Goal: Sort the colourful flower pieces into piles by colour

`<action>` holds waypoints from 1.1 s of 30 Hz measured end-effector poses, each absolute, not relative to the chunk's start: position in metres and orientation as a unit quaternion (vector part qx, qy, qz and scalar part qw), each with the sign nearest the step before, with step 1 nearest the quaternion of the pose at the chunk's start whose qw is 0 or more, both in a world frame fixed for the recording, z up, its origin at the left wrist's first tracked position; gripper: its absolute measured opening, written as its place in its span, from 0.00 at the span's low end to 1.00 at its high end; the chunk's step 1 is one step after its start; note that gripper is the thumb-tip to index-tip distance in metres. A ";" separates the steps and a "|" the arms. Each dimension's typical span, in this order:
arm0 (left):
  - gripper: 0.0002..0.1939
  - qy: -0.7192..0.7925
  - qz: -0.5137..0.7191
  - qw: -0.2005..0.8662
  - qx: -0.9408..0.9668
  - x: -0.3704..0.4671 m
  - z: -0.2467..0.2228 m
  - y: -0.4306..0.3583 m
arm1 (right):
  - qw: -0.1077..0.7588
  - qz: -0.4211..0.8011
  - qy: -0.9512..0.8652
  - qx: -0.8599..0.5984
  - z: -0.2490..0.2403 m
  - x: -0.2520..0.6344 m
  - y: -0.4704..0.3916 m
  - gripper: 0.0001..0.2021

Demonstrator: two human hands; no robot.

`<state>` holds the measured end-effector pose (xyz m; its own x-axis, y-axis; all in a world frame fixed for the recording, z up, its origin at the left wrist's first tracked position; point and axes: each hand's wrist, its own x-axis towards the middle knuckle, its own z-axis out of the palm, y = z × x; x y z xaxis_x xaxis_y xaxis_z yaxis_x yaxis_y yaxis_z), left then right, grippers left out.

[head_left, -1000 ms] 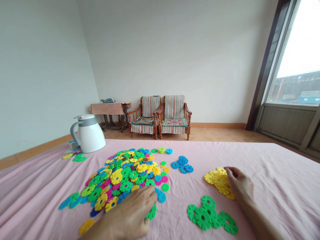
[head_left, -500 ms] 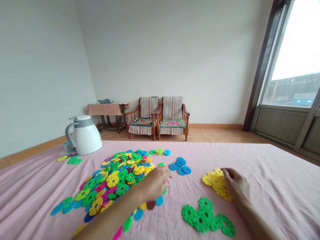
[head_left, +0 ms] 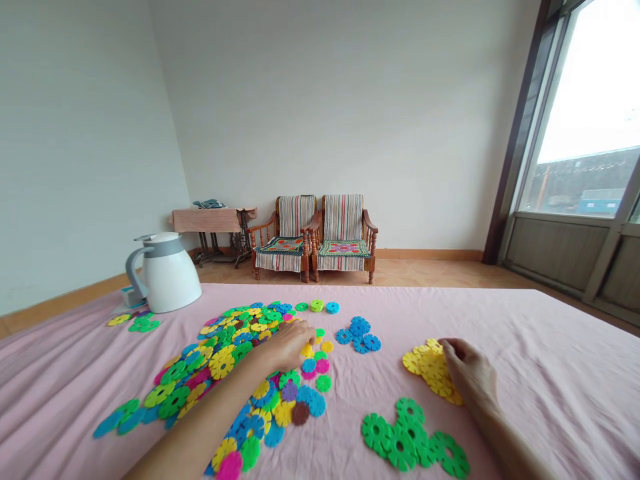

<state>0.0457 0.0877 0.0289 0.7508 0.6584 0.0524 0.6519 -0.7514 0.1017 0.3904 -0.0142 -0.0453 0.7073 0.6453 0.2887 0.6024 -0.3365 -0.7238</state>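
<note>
Holds left hand (head_left: pixel 294 344) over the mixed heap of slotted flower discs (head_left: pixel 223 362) on the pink cloth (head_left: pixel 545 363), with fingers curled down; cannot tell of any grip. Rests right hand (head_left: pixel 471 375) at the edge of the yellow discs (head_left: pixel 431 365), with thumb near fingers; again cannot tell. Could scatter the heap by dragging the left forearm (head_left: pixel 207 410), or push yellow into green discs (head_left: pixel 417 437) by sliding.

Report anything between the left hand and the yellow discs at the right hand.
Nothing upright stands between the left hand and the yellow discs. Along the way lie flat discs at the right edge of the mixed pile; the blue discs lie at the path's far side.
</note>
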 end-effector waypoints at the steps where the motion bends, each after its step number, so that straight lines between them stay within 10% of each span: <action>1: 0.14 0.350 0.051 0.037 0.934 0.044 0.030 0.086 | 0.431 0.024 -0.382 -0.817 -0.045 0.391 -0.014 0.20; 19: 0.04 0.396 0.124 0.054 0.908 0.008 0.040 0.065 | 0.434 0.028 -0.387 -0.813 -0.048 0.391 -0.013 0.20; 33: 0.03 0.428 0.266 0.324 0.801 0.047 0.028 0.082 | 0.432 0.037 -0.384 -0.815 -0.050 0.391 -0.011 0.20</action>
